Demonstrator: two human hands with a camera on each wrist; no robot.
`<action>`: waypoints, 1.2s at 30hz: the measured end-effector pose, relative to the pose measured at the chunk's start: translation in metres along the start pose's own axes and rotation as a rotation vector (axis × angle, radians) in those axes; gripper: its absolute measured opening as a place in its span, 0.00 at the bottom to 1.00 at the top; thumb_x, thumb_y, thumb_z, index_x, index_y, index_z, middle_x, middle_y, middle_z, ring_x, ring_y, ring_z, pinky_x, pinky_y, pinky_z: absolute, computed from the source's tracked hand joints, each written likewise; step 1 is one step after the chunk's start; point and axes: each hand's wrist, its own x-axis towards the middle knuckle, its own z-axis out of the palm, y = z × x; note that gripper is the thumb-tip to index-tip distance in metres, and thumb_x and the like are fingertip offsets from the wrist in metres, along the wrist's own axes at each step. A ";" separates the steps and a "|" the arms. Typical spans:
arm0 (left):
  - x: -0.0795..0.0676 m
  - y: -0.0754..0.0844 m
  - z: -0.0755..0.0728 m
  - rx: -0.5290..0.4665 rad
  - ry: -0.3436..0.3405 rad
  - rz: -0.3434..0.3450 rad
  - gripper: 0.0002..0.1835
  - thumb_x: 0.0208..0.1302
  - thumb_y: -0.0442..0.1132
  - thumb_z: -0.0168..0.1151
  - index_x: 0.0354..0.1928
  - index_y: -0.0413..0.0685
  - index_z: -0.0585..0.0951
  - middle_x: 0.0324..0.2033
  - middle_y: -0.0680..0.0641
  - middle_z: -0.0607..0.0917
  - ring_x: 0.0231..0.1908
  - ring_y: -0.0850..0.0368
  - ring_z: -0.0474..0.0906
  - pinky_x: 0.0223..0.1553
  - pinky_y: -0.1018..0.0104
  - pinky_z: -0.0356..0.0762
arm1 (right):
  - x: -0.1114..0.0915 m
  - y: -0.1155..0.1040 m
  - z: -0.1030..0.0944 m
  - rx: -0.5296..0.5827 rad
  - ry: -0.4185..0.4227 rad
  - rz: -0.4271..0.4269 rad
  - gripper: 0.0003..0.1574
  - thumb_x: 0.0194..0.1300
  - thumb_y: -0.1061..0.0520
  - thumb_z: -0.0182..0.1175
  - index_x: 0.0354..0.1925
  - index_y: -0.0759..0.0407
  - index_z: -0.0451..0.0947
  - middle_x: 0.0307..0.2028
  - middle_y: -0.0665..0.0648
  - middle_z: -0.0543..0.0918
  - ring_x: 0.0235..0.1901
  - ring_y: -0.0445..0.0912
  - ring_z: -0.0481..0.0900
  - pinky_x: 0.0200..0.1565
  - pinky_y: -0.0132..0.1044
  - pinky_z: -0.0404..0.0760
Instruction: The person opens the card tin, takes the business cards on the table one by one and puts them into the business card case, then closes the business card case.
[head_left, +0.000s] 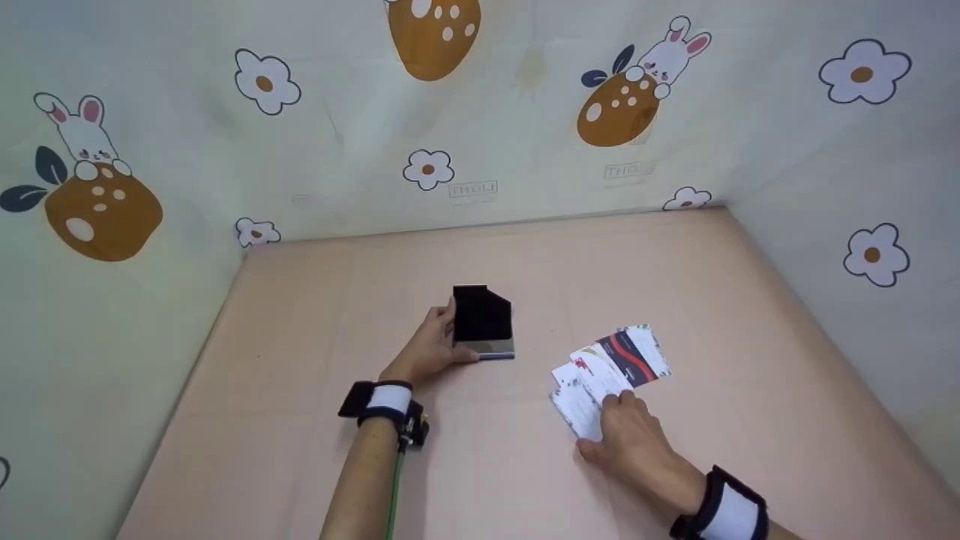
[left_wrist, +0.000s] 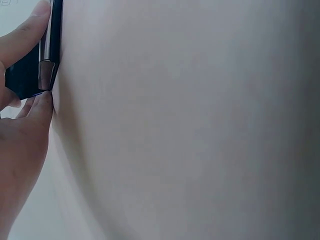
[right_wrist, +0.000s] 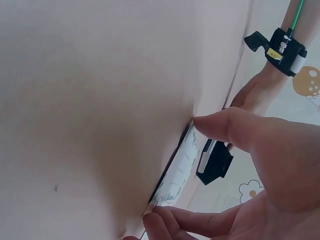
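On the table, my left hand [head_left: 431,345] grips the left side of a black card holder [head_left: 482,315] with a silvery front strip, its thumb at the near edge. The left wrist view shows that card holder [left_wrist: 24,75] at the upper left, between thumb and fingers. To its right lie several business cards [head_left: 592,367], overlapping in a loose fan; one is dark with a red stripe. My right hand [head_left: 637,442] pinches the nearest of the business cards [right_wrist: 176,167] by opposite edges, thumb at one end and fingertips at the other. Its palm hides part of them in the head view.
A peach-coloured table surface [head_left: 300,450] lies under both hands. Pale sheets [head_left: 337,150] printed with rabbits, flowers and brown fruit stand behind it and at both sides. Each wrist wears a strap, and a green cable [head_left: 395,487] runs along the left forearm.
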 end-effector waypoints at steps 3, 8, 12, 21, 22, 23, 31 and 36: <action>0.000 0.000 -0.001 -0.003 0.006 -0.001 0.62 0.53 0.33 0.76 0.78 0.39 0.39 0.74 0.34 0.54 0.78 0.46 0.52 0.78 0.56 0.52 | 0.003 0.000 0.000 0.005 -0.017 0.014 0.43 0.47 0.51 0.78 0.49 0.82 0.73 0.38 0.67 0.75 0.35 0.53 0.73 0.37 0.48 0.79; -0.001 -0.002 -0.001 -0.037 0.015 -0.010 0.62 0.52 0.31 0.76 0.79 0.41 0.40 0.74 0.35 0.54 0.78 0.46 0.50 0.78 0.57 0.53 | 0.004 0.000 -0.001 0.016 -0.002 0.000 0.41 0.45 0.53 0.77 0.47 0.81 0.74 0.36 0.65 0.75 0.34 0.52 0.73 0.36 0.47 0.79; -0.003 -0.003 -0.001 -0.020 0.029 -0.008 0.62 0.52 0.32 0.77 0.79 0.41 0.41 0.73 0.35 0.56 0.78 0.44 0.52 0.77 0.56 0.54 | 0.005 -0.001 -0.001 0.031 0.001 -0.014 0.39 0.43 0.55 0.77 0.46 0.81 0.75 0.36 0.64 0.75 0.34 0.52 0.73 0.37 0.48 0.79; -0.007 -0.004 -0.004 0.031 0.033 -0.024 0.62 0.53 0.35 0.77 0.79 0.43 0.41 0.74 0.35 0.55 0.77 0.46 0.53 0.78 0.57 0.53 | 0.013 -0.006 -0.007 0.065 0.000 -0.047 0.44 0.45 0.56 0.79 0.54 0.79 0.74 0.46 0.69 0.77 0.40 0.52 0.77 0.43 0.44 0.82; -0.007 -0.004 -0.004 0.033 0.030 -0.020 0.62 0.53 0.35 0.77 0.79 0.42 0.41 0.74 0.34 0.55 0.77 0.45 0.53 0.78 0.56 0.54 | 0.014 -0.006 -0.008 0.065 0.018 -0.065 0.44 0.45 0.56 0.79 0.54 0.79 0.74 0.47 0.70 0.77 0.40 0.52 0.77 0.43 0.43 0.82; -0.006 -0.004 -0.003 0.034 0.027 -0.017 0.62 0.53 0.35 0.77 0.79 0.41 0.41 0.74 0.34 0.54 0.77 0.45 0.53 0.78 0.56 0.54 | 0.016 -0.005 -0.009 0.063 0.044 -0.091 0.43 0.44 0.57 0.79 0.54 0.79 0.75 0.47 0.70 0.77 0.40 0.52 0.77 0.43 0.43 0.83; -0.001 -0.003 0.000 0.038 0.031 -0.010 0.62 0.52 0.34 0.77 0.79 0.40 0.41 0.74 0.34 0.55 0.78 0.43 0.51 0.78 0.55 0.54 | 0.044 0.005 -0.018 0.037 0.190 -0.269 0.38 0.45 0.58 0.80 0.52 0.71 0.78 0.48 0.67 0.77 0.42 0.52 0.77 0.42 0.44 0.84; 0.000 -0.003 0.001 0.035 0.035 -0.015 0.62 0.52 0.34 0.77 0.79 0.41 0.42 0.74 0.35 0.56 0.78 0.44 0.51 0.78 0.54 0.53 | 0.064 0.008 -0.027 -0.015 0.233 -0.391 0.37 0.45 0.58 0.79 0.53 0.71 0.78 0.44 0.65 0.77 0.39 0.50 0.76 0.39 0.41 0.83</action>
